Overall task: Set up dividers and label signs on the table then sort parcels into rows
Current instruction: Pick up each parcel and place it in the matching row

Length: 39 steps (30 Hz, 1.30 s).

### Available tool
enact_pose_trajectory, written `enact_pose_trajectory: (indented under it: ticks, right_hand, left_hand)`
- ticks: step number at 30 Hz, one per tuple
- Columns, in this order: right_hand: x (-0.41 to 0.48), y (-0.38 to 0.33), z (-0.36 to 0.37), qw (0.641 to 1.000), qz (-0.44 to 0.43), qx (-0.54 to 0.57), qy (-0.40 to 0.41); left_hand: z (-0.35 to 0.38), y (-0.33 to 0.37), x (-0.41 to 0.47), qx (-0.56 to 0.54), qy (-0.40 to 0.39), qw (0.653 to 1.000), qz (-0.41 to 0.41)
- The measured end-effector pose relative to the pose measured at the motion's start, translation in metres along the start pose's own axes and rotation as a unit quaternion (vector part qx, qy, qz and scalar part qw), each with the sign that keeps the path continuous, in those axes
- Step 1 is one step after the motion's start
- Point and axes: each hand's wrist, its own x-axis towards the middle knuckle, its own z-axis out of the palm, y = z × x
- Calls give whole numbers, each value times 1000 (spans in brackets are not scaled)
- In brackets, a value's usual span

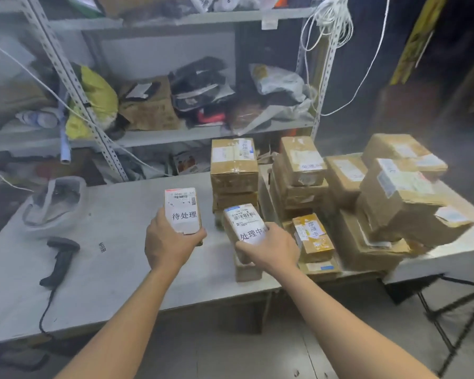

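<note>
Two labelled parcels — one gripped in each of the hands (173, 242).

Bare surface of the table (126, 274) is recorded from 6 to 10 o'clock of the left hand (167, 242), which is filled by the left parcel (182, 212). That room is bounded at 9 o'clock by a barcode scanner (62, 258), its cable (45, 310) trailed toward the near edge, and at 10 o'clock by a white bag (54, 206). A narrow gap is left between the hands. Passage at 1 o'clock is blocked by a parcel stack (234, 170). The right hand (271, 247) is filled by the right parcel (246, 225); from 1 to 4 o'clock of it the way is closed by a crowded parcel pile (394, 203). Reach beyond the far edge is stopped by shelving (159, 138).
</note>
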Motion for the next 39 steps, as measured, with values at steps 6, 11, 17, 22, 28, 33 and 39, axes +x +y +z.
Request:
enact_pose_trajectory:
  ticks: [6, 11, 17, 22, 28, 33, 39]
  right_hand:
    - [15, 54, -54, 995, 69, -2, 67]
    - [31, 83, -67, 988, 120, -25, 99]
    - [55, 104, -63, 979, 161, -45, 114]
    - [72, 119, -54, 979, 163, -46, 112]
    - [94, 134, -40, 984, 137, -44, 100]
    - [102, 149, -33, 988, 107, -28, 107]
    - [105, 169, -29, 993, 64, 12, 97]
  left_hand:
    - [55, 34, -35, -18, -119, 992, 45]
    - [96, 40, -39, -51, -176, 982, 39]
    - [125, 39, -35, -70, -206, 975, 29]
    - [135, 32, -37, -70, -197, 978, 23]
    - [145, 31, -44, -70, -183, 980, 21]
    - [150, 32, -49, -66, -148, 987, 16]
    - [156, 33, -53, -83, -134, 987, 28]
